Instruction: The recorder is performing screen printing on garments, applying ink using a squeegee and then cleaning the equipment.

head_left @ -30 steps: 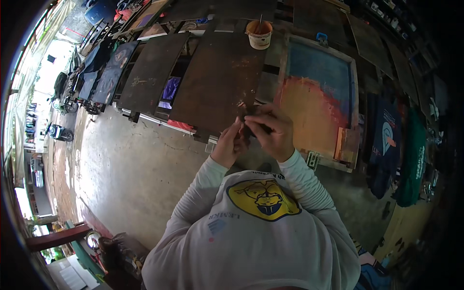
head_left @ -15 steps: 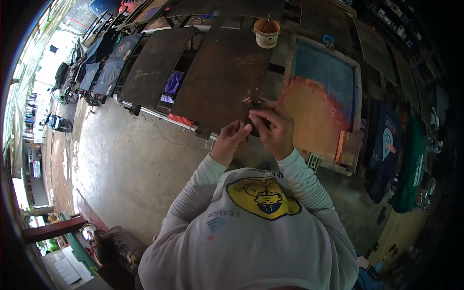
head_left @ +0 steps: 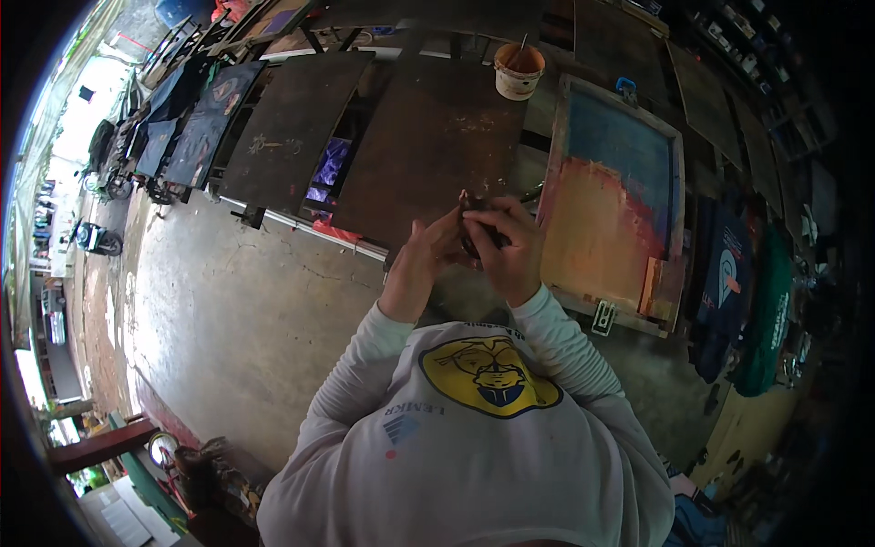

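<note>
In front of my chest, my right hand [head_left: 516, 244] is closed around a small dark object [head_left: 471, 239] with a reddish-brown tip; its kind is hard to make out. My left hand [head_left: 417, 264] meets it from the other side, fingers stretched out and thumb standing apart, the fingertips at or just behind the dark object. Both hands are above the near edge of a dark brown board [head_left: 410, 155]. To the right of my right hand lies a wooden-framed screen [head_left: 602, 219], its mesh blue at the far end and orange-red nearer me.
A paint-stained white bucket [head_left: 518, 87] with a stick in it stands at the board's far right. Another dark board [head_left: 292, 137] lies to the left. Dark blue and green shirts [head_left: 770, 310] hang at the right. Bare concrete floor [head_left: 237, 337] stretches left, toward parked motorbikes [head_left: 98, 239].
My left hand's fingers have straightened out from a bent, pinching pose. My right hand has shifted slightly left and down, keeping the dark object. The view has turned a little.
</note>
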Motion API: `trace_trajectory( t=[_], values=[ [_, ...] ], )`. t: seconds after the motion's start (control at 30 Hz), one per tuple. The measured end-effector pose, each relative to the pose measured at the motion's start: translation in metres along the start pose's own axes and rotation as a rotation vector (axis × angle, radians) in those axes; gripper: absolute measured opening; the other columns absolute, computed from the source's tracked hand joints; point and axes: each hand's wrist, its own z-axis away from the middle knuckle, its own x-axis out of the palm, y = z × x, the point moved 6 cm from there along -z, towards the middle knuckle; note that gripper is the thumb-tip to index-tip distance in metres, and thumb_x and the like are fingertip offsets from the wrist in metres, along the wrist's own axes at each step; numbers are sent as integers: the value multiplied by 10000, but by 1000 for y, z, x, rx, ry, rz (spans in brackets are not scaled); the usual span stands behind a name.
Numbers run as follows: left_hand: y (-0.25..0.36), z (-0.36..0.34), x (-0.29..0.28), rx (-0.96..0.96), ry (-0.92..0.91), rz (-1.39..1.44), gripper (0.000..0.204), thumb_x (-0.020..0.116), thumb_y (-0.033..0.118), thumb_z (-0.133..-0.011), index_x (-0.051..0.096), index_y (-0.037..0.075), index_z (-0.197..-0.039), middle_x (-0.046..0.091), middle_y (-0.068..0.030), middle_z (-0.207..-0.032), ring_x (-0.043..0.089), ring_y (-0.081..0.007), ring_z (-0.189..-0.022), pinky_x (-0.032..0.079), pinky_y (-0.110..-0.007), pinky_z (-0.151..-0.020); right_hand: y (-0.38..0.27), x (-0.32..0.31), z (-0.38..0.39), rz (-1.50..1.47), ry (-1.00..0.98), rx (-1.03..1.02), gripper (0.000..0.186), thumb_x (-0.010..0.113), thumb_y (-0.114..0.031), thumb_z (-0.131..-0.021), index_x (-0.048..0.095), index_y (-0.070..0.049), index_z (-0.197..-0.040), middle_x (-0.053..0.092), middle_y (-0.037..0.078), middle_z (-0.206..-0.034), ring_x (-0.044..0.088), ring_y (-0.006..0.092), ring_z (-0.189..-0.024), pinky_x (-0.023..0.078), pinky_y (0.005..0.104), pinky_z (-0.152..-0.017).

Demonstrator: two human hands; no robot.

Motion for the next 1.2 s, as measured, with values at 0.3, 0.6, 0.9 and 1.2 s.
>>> trace_trajectory(
  t=[0.3, 0.6, 0.9, 1.2],
  values=[
    [25, -9, -68, -58, 17, 300, 795, 258, 634, -1009, 314, 14, -1504, 439, -172, -1480, 463, -263, -1320, 384, -413, -1060, 21, 62, -18, 24, 96, 114, 117, 719, -25, -815, 732, -30, -932, 645, 112, -935, 670, 253, -792, 529, 307, -691],
    [45, -23, -141, -133, 38, 624, 736, 251, 621, -1014, 355, 49, -1465, 438, -221, -1473, 465, -300, -1335, 345, -415, -1108, 81, 136, -35, 133, 76, 163, 98, 723, -93, -860, 729, -16, -920, 632, 71, -918, 640, 161, -766, 498, 260, -670],
    [68, -46, -185, -109, 32, 659, 759, 276, 642, -999, 370, 42, -1454, 453, -227, -1461, 456, -316, -1339, 344, -412, -1111, 94, 125, -73, 508, -89, 74, 408, 604, -128, -956, 550, -64, -1355, 641, 128, -1082, 656, 142, -894, 527, 257, -743],
    [-8, -69, -175, -220, -59, 208, 545, 631, 163, -932, 420, 46, -1421, 604, -69, -1093, 594, -187, -1023, 449, -345, -977, 120, 71, 82, 710, -938, 749, 408, 616, -146, -915, 532, -70, -1308, 683, 149, -1030, 665, 172, -855, 539, 351, -761]
  ],
)
